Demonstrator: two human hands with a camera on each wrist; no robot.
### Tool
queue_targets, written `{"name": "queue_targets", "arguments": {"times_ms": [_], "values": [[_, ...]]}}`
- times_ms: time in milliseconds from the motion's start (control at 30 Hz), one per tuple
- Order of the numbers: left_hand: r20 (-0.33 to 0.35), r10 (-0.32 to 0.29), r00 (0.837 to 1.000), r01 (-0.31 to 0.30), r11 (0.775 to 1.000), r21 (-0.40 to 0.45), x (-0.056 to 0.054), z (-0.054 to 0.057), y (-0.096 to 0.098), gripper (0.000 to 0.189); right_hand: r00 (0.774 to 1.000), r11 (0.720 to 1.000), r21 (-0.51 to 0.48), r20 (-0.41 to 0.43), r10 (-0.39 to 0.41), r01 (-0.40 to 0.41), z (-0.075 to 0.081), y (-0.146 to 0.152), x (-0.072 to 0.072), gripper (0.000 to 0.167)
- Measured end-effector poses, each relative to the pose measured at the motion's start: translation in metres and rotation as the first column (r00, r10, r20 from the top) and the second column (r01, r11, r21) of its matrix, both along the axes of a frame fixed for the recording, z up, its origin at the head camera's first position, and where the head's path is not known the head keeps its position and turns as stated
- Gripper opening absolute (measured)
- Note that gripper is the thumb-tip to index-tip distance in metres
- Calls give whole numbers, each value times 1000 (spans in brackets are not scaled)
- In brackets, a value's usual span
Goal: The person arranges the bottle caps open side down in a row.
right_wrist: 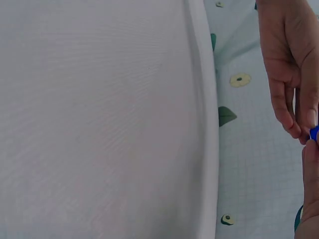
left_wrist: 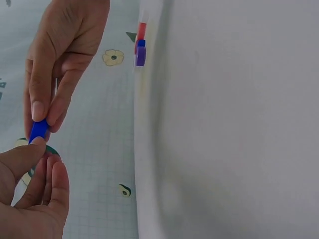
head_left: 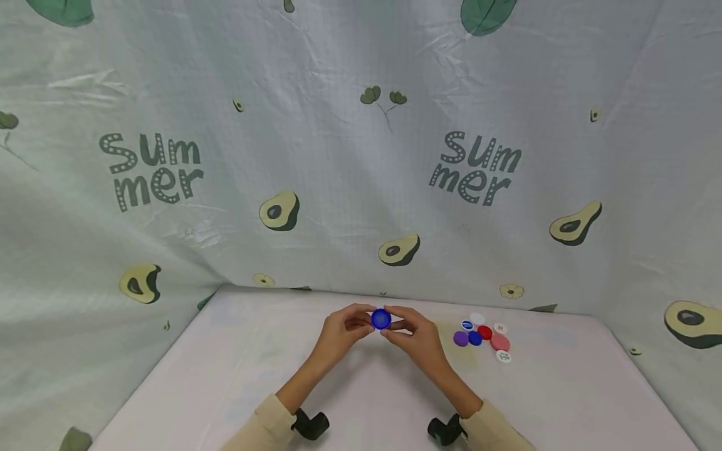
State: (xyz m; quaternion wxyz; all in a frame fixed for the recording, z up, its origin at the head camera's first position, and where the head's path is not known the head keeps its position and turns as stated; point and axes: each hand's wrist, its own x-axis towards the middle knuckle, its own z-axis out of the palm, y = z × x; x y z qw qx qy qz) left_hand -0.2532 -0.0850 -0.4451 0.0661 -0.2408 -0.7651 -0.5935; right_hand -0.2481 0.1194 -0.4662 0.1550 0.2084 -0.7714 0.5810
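A round blue bottle cap (head_left: 381,319) is held up between both hands over the table's far part. Its face turned to the head camera has a bright blue rim round a duller middle. My left hand (head_left: 340,331) pinches the cap's left side between thumb and fingers. From the other side my right hand (head_left: 418,336) pinches its right edge. In the left wrist view the cap (left_wrist: 38,131) appears edge-on between the fingertips of both hands. Only a sliver of the cap (right_wrist: 314,132) shows at the border of the right wrist view.
Right of the hands, several caps lie grouped on the pale table (head_left: 242,363): a purple cap (head_left: 460,339), a blue cap (head_left: 476,338), a red cap (head_left: 484,332), a pink cap (head_left: 500,342) and white ones. A printed curtain (head_left: 338,156) hangs behind the table.
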Motion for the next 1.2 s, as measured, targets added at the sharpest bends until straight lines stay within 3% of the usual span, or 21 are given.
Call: {"name": "queue_targets", "arguments": {"times_ms": [200, 400, 600, 967, 1067, 1200], "values": [[7, 13, 1000, -13, 999, -53, -2, -8, -13, 35, 999, 999, 50, 35, 10, -12, -1, -9, -7, 45], [-12, 40, 999, -42, 992, -120, -3, -5, -27, 34, 997, 1000, 22, 80, 13, -14, 0, -27, -13, 46], [-29, 64, 998, -68, 984, -162, -6, -1, -45, 33, 998, 1000, 11, 59, 15, -16, -3, -45, -20, 41], [-52, 66, 996, -77, 967, -244, -29, 1, -68, 30, 998, 995, 103, 55, 9, -15, -3, -63, -41, 37], [-30, 72, 997, -78, 962, -262, -37, 2, -75, 28, 996, 992, 116, 87, 29, -39, -2, -67, -46, 38], [56, 72, 996, -55, 963, -265, -44, 2, -83, 28, 994, 988, 151, 110, 29, -45, -3, -73, -52, 37]]}}
